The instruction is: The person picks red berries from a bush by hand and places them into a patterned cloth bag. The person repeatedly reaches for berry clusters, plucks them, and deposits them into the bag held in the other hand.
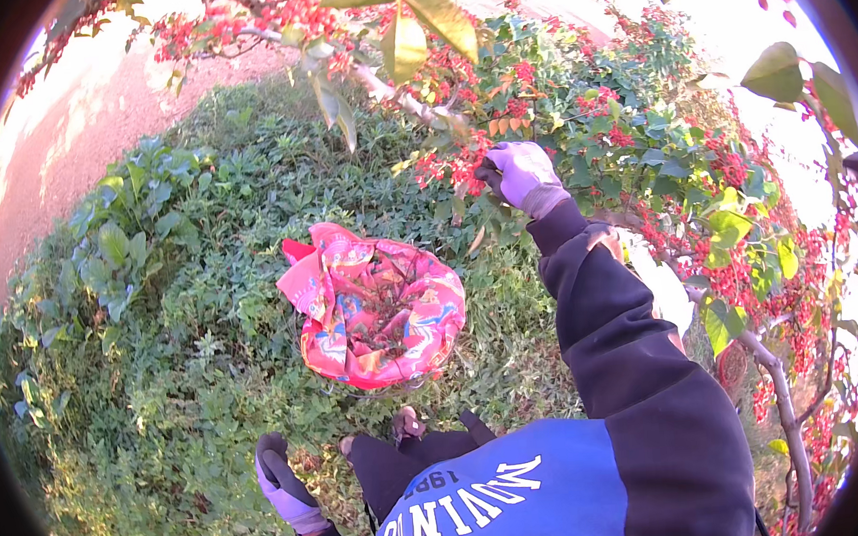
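Observation:
My right hand (pixel 522 176), in a purple glove with dark fingertips, reaches out to a branch. Its fingers are pinched at the edge of a red berry cluster (pixel 462 163); the exact grip is partly hidden by the glove. Low at my left side hangs my left hand (pixel 287 485), gloved the same way, with its fingers loosely extended and nothing seen in it. A round basket lined with pink-red patterned cloth (pixel 441 307) stands on the plants in front of me. Dark reddish berry sprigs (pixel 387 305) lie inside it.
A berry-laden branch (pixel 389 89) crosses overhead, with leaves hanging close. More red berries (pixel 732 166) and a bare stem (pixel 774 375) rise at my right. Low green plants (pixel 215 301) cover the ground around my feet. Reddish bare soil (pixel 58 143) lies at the far left.

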Action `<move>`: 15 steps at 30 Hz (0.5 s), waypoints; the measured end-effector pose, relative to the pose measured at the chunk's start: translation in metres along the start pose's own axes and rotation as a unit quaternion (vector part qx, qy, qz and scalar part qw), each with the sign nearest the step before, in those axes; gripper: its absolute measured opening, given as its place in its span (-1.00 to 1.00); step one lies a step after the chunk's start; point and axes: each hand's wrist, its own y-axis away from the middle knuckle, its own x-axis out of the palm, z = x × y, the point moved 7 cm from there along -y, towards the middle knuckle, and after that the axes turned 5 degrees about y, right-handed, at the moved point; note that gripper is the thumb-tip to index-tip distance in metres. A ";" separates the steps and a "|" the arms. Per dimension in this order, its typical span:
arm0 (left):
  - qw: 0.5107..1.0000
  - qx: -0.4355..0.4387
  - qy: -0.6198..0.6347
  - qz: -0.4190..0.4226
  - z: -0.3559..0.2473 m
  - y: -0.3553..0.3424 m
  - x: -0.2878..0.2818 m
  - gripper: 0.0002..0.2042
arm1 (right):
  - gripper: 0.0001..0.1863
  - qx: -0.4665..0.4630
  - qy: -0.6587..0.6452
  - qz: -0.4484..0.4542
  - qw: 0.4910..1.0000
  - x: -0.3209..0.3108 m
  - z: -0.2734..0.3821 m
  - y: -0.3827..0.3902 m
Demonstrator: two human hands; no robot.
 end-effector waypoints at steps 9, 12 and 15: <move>0.995 0.042 -0.026 0.087 -0.043 -0.018 0.024 -0.66 | -0.71 0.142 -0.220 -0.015 0.965 -0.012 -0.029 0.029; 0.991 0.040 -0.042 0.122 -0.049 -0.017 0.022 -0.67 | -0.69 0.202 -0.343 0.032 0.917 0.002 -0.042 0.044; 0.988 0.027 -0.065 0.138 -0.048 -0.016 0.017 -0.66 | -0.72 0.253 -0.424 -0.060 0.868 -0.006 -0.067 0.053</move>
